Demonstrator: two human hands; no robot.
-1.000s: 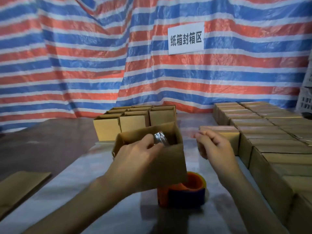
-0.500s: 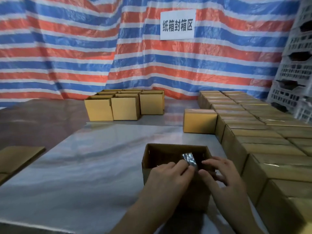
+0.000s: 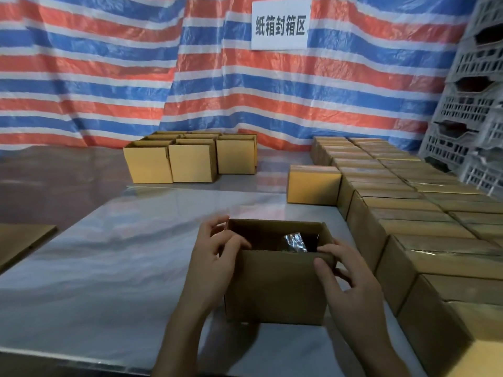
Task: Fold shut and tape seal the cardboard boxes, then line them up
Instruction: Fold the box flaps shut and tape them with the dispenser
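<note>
The left hand (image 3: 217, 257) curls its fingers over the left rim of the box (image 3: 275, 289), thumb raised near the far corner. The right hand (image 3: 345, 270) pinches the near right corner, thumb flat on the front wall and fingers hooked over the edge. Both hands therefore have hold of the box, neither spread wide. The box stands upright on the counter (image 3: 122, 254) just in front of the person, its top open and a shiny packet (image 3: 295, 242) inside. By my reading the folding step is only starting: no flap lies across the opening yet. The next move probably calls for turning the side flaps inward, laying the long flaps over them and keeping them flat with one hand. Taping would follow, though no tape is in view. The counter is a reflective grey sheet. Just to the right, sealed boxes (image 3: 408, 213) stand in tight rows running to the back, with a single box (image 3: 313, 183) beside them. A cluster of open boxes (image 3: 190, 159) sits well apart at the far left, and a flat cardboard sheet (image 3: 21, 240) lies at the left edge. Behind hangs a striped red, white and blue tarp (image 3: 109, 77) bearing a white sign (image 3: 280, 24), and grey crates (image 3: 468, 104) are stacked at the right.
</note>
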